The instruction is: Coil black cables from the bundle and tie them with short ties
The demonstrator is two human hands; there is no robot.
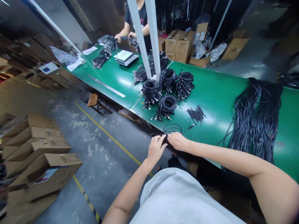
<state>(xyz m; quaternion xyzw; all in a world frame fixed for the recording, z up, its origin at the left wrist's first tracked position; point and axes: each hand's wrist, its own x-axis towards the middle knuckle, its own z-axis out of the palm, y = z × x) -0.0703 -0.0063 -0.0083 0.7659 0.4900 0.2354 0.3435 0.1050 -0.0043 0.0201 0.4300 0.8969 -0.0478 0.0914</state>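
Note:
A coiled black cable [173, 127] is between my two hands at the front edge of the green table. My left hand [156, 148] is closed on its near side, thumb and fingers pinching it. Close against it, my right hand [178, 141] also grips the cable with bent fingers. Just beyond, a small heap of short black ties [196, 114] lies on the table. Several finished-looking coils of cable, such as one coil [168, 105], sit farther away to the left of that heap.
A thick bundle of long black cables [257, 115] hangs over the table's right part. White posts [154, 40] rise from the green table [217, 87]. Across it, a person [146, 18] handles cables near a scale [125, 56]. Cardboard boxes [56, 171] and a wooden stool [93, 100] stand left.

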